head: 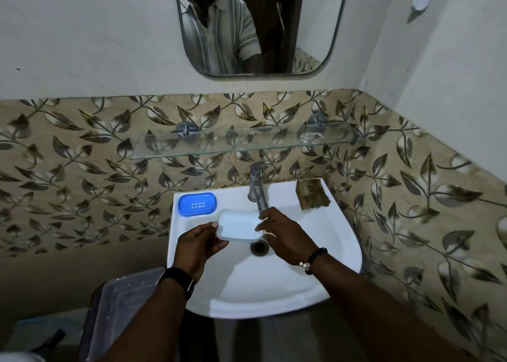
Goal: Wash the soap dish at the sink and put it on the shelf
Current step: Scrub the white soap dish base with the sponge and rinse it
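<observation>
Now, the sink (274,293) is under me, and the glass shelf (219,149) hangs on the wall above it. The dish (238,224) is over the basin, just below the tap (258,194). It sits between my hands. My left hand (200,243) clamps its left end, thumb on top. My right hand (288,238) has its fingers (262,227) curled on the right end. I cannot tell whether water is running. The dish looks like thin, stiff plastic, so it should be light and probably slick once wet. I judge the rim at the two short ends the safest hold, with my thumb over the lip rather than on the smooth floor. For the lift to the glass, one firm pinch on the rim should do.
</observation>
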